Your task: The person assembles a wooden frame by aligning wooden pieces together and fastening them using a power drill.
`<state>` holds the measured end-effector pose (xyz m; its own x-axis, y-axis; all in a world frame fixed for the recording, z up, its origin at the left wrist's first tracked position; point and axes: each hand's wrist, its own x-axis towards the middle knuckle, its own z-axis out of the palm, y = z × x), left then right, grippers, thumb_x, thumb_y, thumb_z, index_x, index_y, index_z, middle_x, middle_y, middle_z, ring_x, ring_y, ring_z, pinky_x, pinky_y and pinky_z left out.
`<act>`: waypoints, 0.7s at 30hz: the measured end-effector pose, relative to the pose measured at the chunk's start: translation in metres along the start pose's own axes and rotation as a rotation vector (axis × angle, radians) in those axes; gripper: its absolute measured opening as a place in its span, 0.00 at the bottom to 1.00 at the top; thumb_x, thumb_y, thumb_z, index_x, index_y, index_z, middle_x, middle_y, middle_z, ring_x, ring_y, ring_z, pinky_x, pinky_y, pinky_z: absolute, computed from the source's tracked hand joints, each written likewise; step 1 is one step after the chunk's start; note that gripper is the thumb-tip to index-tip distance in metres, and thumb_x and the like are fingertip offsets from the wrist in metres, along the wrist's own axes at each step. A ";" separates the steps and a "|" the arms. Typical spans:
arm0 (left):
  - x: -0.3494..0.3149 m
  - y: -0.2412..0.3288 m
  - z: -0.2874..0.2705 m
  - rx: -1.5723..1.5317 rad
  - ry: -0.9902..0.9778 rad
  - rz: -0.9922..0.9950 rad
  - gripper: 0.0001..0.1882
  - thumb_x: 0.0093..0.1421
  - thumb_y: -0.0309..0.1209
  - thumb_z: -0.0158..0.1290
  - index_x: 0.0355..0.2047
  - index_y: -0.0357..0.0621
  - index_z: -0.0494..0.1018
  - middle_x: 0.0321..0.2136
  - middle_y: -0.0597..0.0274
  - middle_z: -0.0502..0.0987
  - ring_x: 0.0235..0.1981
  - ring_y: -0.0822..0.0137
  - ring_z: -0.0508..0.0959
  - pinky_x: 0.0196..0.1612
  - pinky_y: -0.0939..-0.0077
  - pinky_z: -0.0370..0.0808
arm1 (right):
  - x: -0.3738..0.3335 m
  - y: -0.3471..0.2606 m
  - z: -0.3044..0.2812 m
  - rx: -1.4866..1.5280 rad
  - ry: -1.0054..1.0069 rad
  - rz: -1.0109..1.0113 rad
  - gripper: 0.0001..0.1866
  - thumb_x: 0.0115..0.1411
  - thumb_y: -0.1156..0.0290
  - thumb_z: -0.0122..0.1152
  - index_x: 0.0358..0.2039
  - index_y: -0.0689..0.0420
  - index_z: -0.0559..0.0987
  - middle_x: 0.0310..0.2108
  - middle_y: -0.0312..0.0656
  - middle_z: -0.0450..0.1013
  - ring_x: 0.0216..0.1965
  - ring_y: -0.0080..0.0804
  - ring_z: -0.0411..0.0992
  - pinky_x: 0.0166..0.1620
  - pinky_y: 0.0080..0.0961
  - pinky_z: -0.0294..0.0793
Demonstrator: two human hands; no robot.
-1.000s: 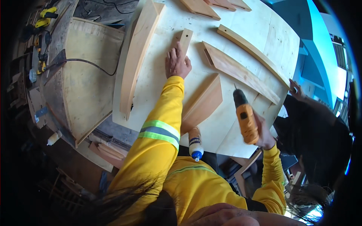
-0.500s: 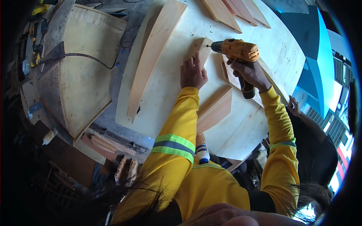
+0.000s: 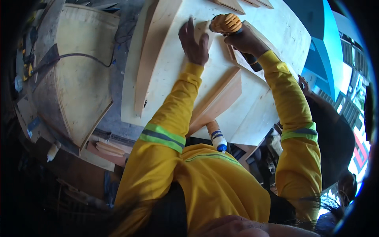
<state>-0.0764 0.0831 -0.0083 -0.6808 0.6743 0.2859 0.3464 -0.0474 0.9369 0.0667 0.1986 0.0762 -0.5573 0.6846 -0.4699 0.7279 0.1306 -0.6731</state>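
Note:
My right hand (image 3: pixel 248 40) is wrapped round the grip of an orange and black cordless drill (image 3: pixel 226 24). The drill's front end is over a short wooden block (image 3: pixel 202 28) lying on the pale plywood panel (image 3: pixel 166 93); its bit cannot be made out. Beside that block is my left hand (image 3: pixel 194 45), its fingers stretched out and the thumb apart, close to or touching the block's near end. A long tapered board (image 3: pixel 156 51) stands to the left of this hand. Between my forearms another wedge-shaped board (image 3: pixel 219 96) rises from the panel.
A white bottle with a blue cap (image 3: pixel 218 136) is at the panel's near edge, by my torso. Another person's hand (image 3: pixel 304 85) touches the right edge. A curved plywood piece (image 3: pixel 85 71) with a dark cable (image 3: pixel 89 55) stands left; large blue panels (image 3: pixel 321 43) are at right.
The view has shifted, and the panel sits higher in it. My left hand's fingers have spread and moved left off the block's top. The drill has tipped to point more downward, over the block.

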 end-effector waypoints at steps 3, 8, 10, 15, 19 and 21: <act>0.083 0.054 0.019 -0.149 -0.249 0.349 0.23 0.62 0.42 0.55 0.49 0.36 0.77 0.44 0.47 0.80 0.46 0.52 0.78 0.52 0.59 0.74 | 0.003 -0.007 -0.001 0.039 -0.004 0.018 0.18 0.50 0.70 0.68 0.43 0.57 0.80 0.38 0.48 0.81 0.41 0.40 0.80 0.48 0.35 0.78; 0.095 0.034 0.047 -0.356 -0.580 0.210 0.15 0.60 0.37 0.59 0.21 0.41 0.73 0.19 0.57 0.76 0.20 0.63 0.77 0.27 0.69 0.75 | 0.005 -0.002 0.007 -0.067 0.007 0.017 0.18 0.50 0.68 0.69 0.42 0.56 0.81 0.38 0.49 0.82 0.41 0.44 0.80 0.48 0.36 0.78; 0.089 0.023 0.048 -0.352 -0.493 0.437 0.14 0.60 0.37 0.57 0.22 0.41 0.73 0.20 0.57 0.76 0.20 0.64 0.75 0.28 0.68 0.76 | 0.005 0.009 0.007 -0.021 0.005 -0.025 0.18 0.50 0.68 0.69 0.43 0.56 0.81 0.37 0.49 0.82 0.40 0.44 0.81 0.48 0.37 0.79; 0.049 0.004 0.073 -0.453 -0.381 0.311 0.18 0.62 0.40 0.56 0.19 0.43 0.71 0.16 0.59 0.75 0.16 0.64 0.73 0.22 0.69 0.72 | 0.004 -0.002 -0.007 0.008 -0.026 -0.115 0.19 0.49 0.67 0.68 0.43 0.56 0.81 0.36 0.50 0.82 0.39 0.46 0.81 0.47 0.38 0.79; 0.056 -0.045 0.072 -0.569 -0.675 -0.292 0.19 0.61 0.45 0.56 0.36 0.38 0.79 0.32 0.54 0.82 0.33 0.61 0.82 0.41 0.66 0.79 | 0.006 0.006 -0.007 -0.110 -0.039 0.006 0.18 0.49 0.63 0.66 0.42 0.55 0.82 0.36 0.51 0.82 0.39 0.48 0.81 0.46 0.39 0.80; 0.070 0.019 0.065 -0.321 -0.433 0.042 0.20 0.62 0.43 0.53 0.36 0.35 0.80 0.30 0.54 0.82 0.32 0.62 0.81 0.42 0.67 0.78 | 0.001 0.001 -0.013 -0.177 -0.032 0.009 0.18 0.49 0.62 0.66 0.41 0.54 0.83 0.36 0.52 0.82 0.39 0.49 0.81 0.46 0.40 0.80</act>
<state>-0.0753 0.1773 0.0165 -0.3193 0.9057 0.2788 0.1066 -0.2580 0.9602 0.0725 0.2087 0.0830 -0.5604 0.6639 -0.4952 0.7905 0.2504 -0.5589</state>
